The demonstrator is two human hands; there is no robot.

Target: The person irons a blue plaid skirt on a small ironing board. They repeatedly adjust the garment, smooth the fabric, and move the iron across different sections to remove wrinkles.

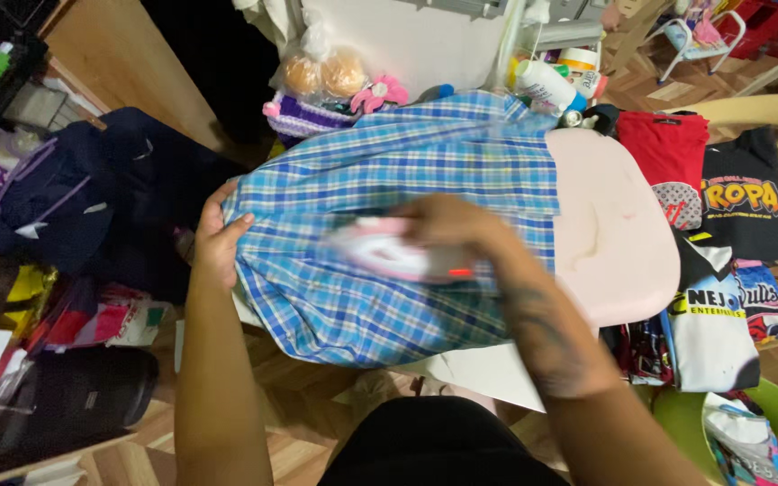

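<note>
Gripping a pink and white iron (387, 252), the right hand (447, 229) is pressing it down in the middle of the frame. It is looking blurry, so I think it is sliding. Under it, a blue checked shirt (389, 171) is lying spread over a pink ironing board (614, 225). At the shirt's left edge, the left hand (218, 243) is pinching the cloth and pulling it flat. I think the ironing is in the middle of its work. Next, the iron needs smooth, slow strokes over the wrinkled parts while the cloth is being held tight. On the right side of the frame, printed T-shirts (731, 216) are hanging over a chair.
</note>
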